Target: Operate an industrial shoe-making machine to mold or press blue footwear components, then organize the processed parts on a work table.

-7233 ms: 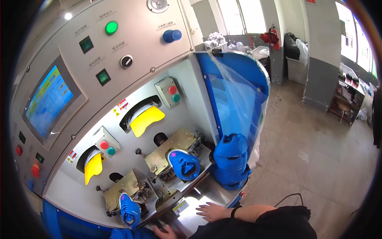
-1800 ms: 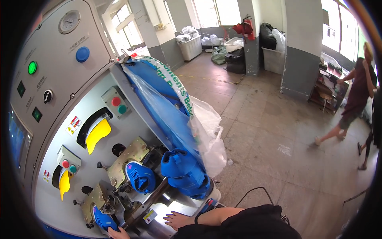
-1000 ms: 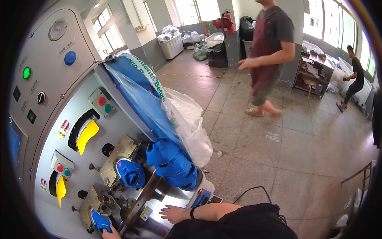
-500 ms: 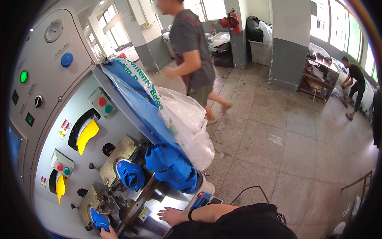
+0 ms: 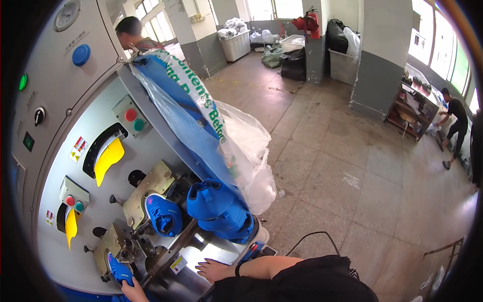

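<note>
My left hand is closed on the heel end of a blue shoe, at the lower left; the shoe's toe end sits at the nearer metal clamp fixture of a machine. My right hand lies open on the shiny metal ledge, fingers stretched out, holding nothing. A second blue shoe with laces is seated in the farther clamp fixture. Several blue shoe uppers are piled together on the ledge, beyond my right hand.
Red and green push buttons and yellow flaps are on the machine wall. Plastic bags hang along its side. A black cable curves over the floor. One person is behind the machine; another bends at far right.
The person walking past has moved left behind the machine. My left hand, still on the shoe, shows farther into view. My right hand stays flat on the ledge. The view has shifted slightly.
</note>
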### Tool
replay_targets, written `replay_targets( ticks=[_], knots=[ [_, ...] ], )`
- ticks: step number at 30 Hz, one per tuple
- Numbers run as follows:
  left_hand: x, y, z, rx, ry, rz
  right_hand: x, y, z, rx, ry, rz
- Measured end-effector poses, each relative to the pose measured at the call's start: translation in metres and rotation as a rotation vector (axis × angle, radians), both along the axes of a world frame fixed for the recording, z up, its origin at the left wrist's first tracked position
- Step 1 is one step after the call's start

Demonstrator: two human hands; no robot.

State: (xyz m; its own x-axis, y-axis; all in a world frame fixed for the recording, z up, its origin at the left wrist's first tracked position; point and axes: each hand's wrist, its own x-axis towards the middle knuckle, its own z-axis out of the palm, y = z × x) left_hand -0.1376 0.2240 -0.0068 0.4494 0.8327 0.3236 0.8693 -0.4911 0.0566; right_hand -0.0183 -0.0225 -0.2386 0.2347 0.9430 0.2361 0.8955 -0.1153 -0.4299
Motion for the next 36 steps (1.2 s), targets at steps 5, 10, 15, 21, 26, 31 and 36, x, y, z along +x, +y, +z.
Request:
replay_targets(
  ticks=[5,10,15,21,26,31,36],
  knots=[
    [-0.025,0.041,-0.052,0.087,-0.165,-0.033,-0.001,-0.002,-0.004,0.120,-0.128,0.157],
    [-0.020,0.057,-0.074,0.125,-0.189,-0.067,-0.004,-0.003,-0.019,0.286,-0.218,0.226],
    [-0.022,0.050,-0.068,0.096,-0.177,-0.059,-0.006,-0.005,-0.016,0.290,-0.195,0.223],
    [-0.024,0.058,-0.072,0.107,-0.193,-0.105,-0.004,-0.007,-0.009,0.279,-0.240,0.191],
    [-0.027,0.052,-0.063,0.119,-0.168,-0.116,-0.012,0.005,-0.007,0.208,-0.217,0.191],
    [-0.005,0.027,-0.034,-0.046,-0.089,-0.106,-0.027,0.010,-0.006,0.174,-0.105,0.249],
    [-0.021,0.025,-0.035,0.144,-0.177,-0.220,-0.031,0.007,0.043,-0.150,-0.204,0.269]
  ],
)
